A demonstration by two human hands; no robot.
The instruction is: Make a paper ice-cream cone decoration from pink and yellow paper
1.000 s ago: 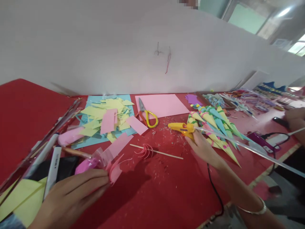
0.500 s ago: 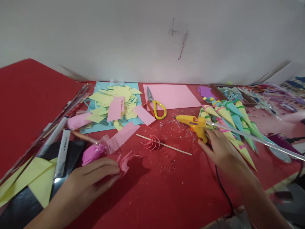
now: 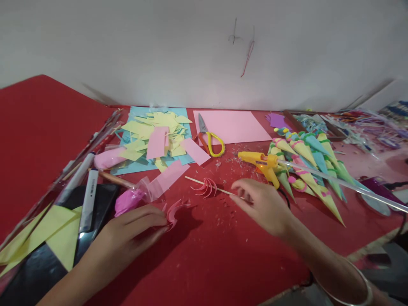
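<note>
Between the fingertips of my left hand (image 3: 137,231) is a curled pink paper piece (image 3: 173,214), held just above the red table. A thin wooden stick (image 3: 194,180) lies at the middle, with a second curled pink paper piece (image 3: 208,188) around it. My right hand (image 3: 263,204) is over the stick's right end, its thumb and index finger curved around it with a gap between them; whether they touch it is unclear. The yellow glue gun (image 3: 259,160) rests on its side just beyond my right hand, a long clear glue stick (image 3: 338,180) running out of its back.
Scissors (image 3: 211,140) lie on a pink sheet (image 3: 239,125). Yellow paper scraps (image 3: 159,123) cover a blue sheet at the back left. Decorated paper cones (image 3: 306,155) are piled at the right. Markers (image 3: 88,199) and a pink bundle (image 3: 129,201) lie at the left.
My right hand has left the glue gun and moved left and nearer to the stick's right end. My left hand still holds its pink paper piece. The view has shifted slightly.
</note>
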